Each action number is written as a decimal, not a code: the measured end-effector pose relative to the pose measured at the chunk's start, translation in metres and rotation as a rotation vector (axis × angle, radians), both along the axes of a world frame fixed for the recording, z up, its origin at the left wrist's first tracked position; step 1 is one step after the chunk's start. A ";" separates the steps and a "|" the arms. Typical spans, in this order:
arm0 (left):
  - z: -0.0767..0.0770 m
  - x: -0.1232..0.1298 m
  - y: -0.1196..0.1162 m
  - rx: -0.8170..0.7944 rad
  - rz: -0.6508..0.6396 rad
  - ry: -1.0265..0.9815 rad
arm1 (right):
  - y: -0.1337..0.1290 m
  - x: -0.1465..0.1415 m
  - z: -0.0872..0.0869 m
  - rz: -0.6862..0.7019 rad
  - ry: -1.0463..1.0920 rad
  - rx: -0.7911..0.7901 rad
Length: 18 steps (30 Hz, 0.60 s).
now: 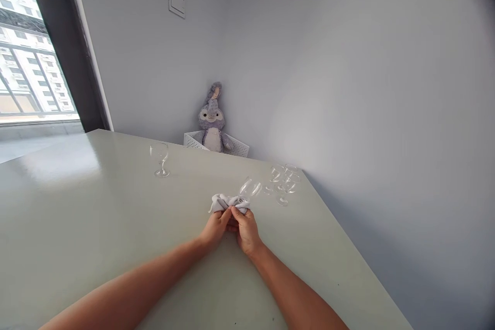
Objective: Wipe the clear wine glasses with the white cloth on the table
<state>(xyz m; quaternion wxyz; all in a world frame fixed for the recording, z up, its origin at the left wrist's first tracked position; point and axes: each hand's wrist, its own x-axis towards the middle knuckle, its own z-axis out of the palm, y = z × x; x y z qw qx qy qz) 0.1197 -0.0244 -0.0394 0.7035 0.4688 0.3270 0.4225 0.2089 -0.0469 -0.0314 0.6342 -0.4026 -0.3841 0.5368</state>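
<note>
My left hand [215, 228] and my right hand [246, 229] meet in front of me, both closed, thumbs side by side. Bunched between their fingers is a white cloth [220, 203]. A clear stemmed glass [250, 188] leans to the upper right out of the cloth, its bowl pointing away from me. Cloth and fingers hide the glass's foot and most of its stem, so which fingers grip it I cannot tell. To the right, several similar stemmed glasses [284, 181] stand close together. Farther left, another stemmed glass [159, 160] stands upright by itself.
The pale glossy table [147, 247] has its right edge along a grey wall [367, 87]. Behind the far edge, a plush rabbit [212, 126] sits in a white perforated basket [240, 149]. A window [34, 62] is at the left.
</note>
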 end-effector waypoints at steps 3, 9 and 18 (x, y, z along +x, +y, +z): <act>0.002 -0.008 0.005 0.132 0.143 0.196 | 0.000 0.013 0.007 -0.164 -0.100 0.051; 0.027 -0.028 0.015 0.296 0.316 0.250 | -0.001 0.026 0.014 -0.121 -0.214 0.036; 0.034 -0.029 0.008 -0.028 -0.231 -0.175 | -0.010 0.006 0.008 0.121 -0.517 0.111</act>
